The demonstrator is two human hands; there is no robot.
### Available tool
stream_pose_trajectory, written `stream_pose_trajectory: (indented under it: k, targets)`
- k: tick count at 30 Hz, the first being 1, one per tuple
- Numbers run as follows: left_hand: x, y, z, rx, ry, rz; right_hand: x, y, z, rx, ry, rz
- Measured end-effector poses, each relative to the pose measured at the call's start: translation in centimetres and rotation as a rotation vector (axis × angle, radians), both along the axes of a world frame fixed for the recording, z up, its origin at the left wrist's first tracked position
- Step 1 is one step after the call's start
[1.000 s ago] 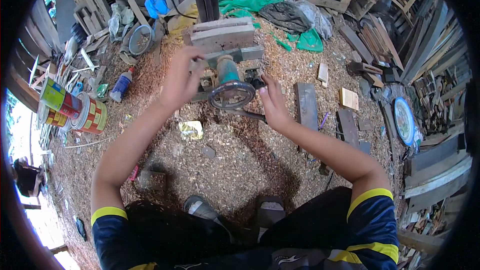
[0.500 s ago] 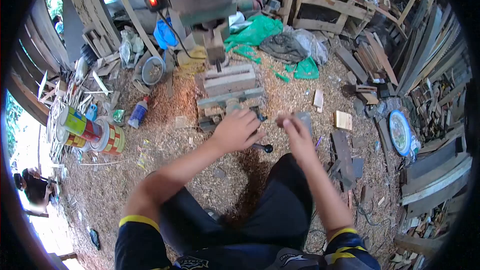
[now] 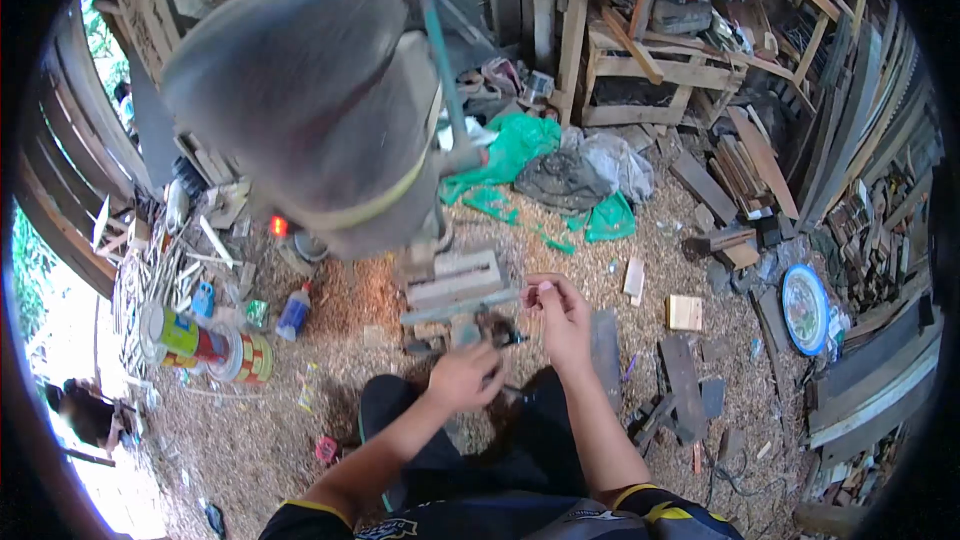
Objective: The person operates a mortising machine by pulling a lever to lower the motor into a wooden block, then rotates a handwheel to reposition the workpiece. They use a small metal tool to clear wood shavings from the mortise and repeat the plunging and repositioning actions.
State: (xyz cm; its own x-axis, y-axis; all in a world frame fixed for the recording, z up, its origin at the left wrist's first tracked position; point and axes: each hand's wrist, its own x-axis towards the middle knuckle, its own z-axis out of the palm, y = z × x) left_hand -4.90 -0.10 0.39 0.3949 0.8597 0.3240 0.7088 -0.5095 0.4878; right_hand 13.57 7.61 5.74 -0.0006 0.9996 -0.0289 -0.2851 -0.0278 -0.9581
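My left hand [image 3: 465, 378] is curled at the front of a machine vise [image 3: 462, 317], its fingers closed round the vise handle [image 3: 516, 393], whose dark end sticks out to the right. Just right of the vise jaws, my right hand [image 3: 562, 325] is raised with thumb and fingers pinched together; I cannot tell what small thing sits in them. The vise stands below a drill press [image 3: 310, 100], whose large grey head fills the upper left and hides the spindle. A slotted block [image 3: 455, 280] lies behind the front jaw.
Wood shavings cover the floor. Paint cans [image 3: 205, 343] and a blue bottle [image 3: 294, 313] stand left. To the right are a wood block [image 3: 685, 313], dark boards [image 3: 682, 385] and a blue-rimmed tray [image 3: 805, 310]. Green plastic [image 3: 515, 155] lies behind. A person [image 3: 85, 412] is far left.
My view has shifted, so the drill press head looms larger and the vise sits lower. My left hand has moved down from the vise's top front to its handle; my right hand has come nearer the jaws.
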Motion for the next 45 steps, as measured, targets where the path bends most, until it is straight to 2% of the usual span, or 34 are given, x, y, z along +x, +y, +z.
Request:
stream_pose_trajectory:
  k: [5, 7, 9, 10, 13, 15, 19, 24, 26, 28, 30, 32, 34, 36, 37, 39, 42, 44, 45]
  targets:
    - [-0.2, 0.8, 1.2, -0.029, 0.008, -0.006, -2.8, 10.9, 6.8, 0.185, 0.066, 0.036]
    - [-0.3, 0.9, 1.2, -0.037, 0.003, 0.008, -4.8, 15.0, 10.7, 0.250, 0.007, 0.050]
    - [-0.4, 1.1, 0.9, -0.036, 0.005, 0.004, -7.5, 20.2, 12.0, 0.439, -0.107, 0.020]
    - [-0.4, 1.3, 1.0, -0.041, 0.002, 0.008, -8.5, 22.1, 13.8, 0.568, -0.247, -0.012]
    - [-0.4, 1.4, 1.0, -0.104, 0.063, 0.006, -12.6, 26.8, 14.8, 0.628, -0.398, -0.028]
    - [-0.4, 1.5, 1.5, -0.124, 0.097, 0.005, -14.2, 28.3, 16.4, 0.236, -0.097, 0.267]
    - [-0.6, 1.6, 1.4, -0.126, 0.068, -0.039, -14.6, 29.3, 18.0, 0.150, -0.200, 0.240]
    - [-1.0, 1.8, -0.2, -0.100, -0.019, -0.090, -14.8, 28.4, 19.5, 0.103, -0.155, 0.191]
    - [-1.3, 1.7, 0.3, -0.113, -0.077, -0.120, -14.3, 27.4, 21.3, 0.087, -0.035, 0.241]
    - [-1.5, 2.3, 1.5, -0.303, 0.081, -0.184, -13.7, 27.7, 22.0, 0.032, 0.037, 0.315]
    - [-1.7, 2.5, 1.5, -0.298, 0.043, -0.192, -13.3, 28.5, 23.7, -0.019, 0.113, 0.386]
    - [-1.7, 2.0, 1.0, -0.292, 0.008, -0.202, -13.2, 29.3, 25.9, -0.215, 0.138, 0.482]
    - [-1.7, 1.8, -0.2, -0.172, 0.047, -0.213, -14.6, 28.9, 25.2, -0.222, 0.109, 0.401]
    - [-1.5, 1.6, -1.5, -0.114, 0.030, -0.167, -15.0, 28.0, 24.5, 0.069, -0.035, 0.253]
    - [-1.2, 1.5, -1.6, -0.146, 0.021, -0.158, -15.3, 27.6, 24.3, 0.127, -0.018, 0.188]
    - [-0.9, 0.7, -1.6, -0.176, 0.026, -0.155, -14.9, 27.0, 24.6, 0.097, -0.007, 0.203]
    - [-1.2, 1.4, -1.0, -0.044, -0.002, -0.066, -15.2, 28.2, 25.1, 0.063, 0.002, 0.228]
    - [-1.3, 1.0, -1.0, 0.076, 0.128, -0.129, -14.9, 28.6, 25.2, 0.028, -0.020, 0.248]
    - [-1.0, 1.1, -1.1, -0.001, 0.012, -0.074, -14.7, 28.8, 25.3, -0.039, -0.018, 0.275]
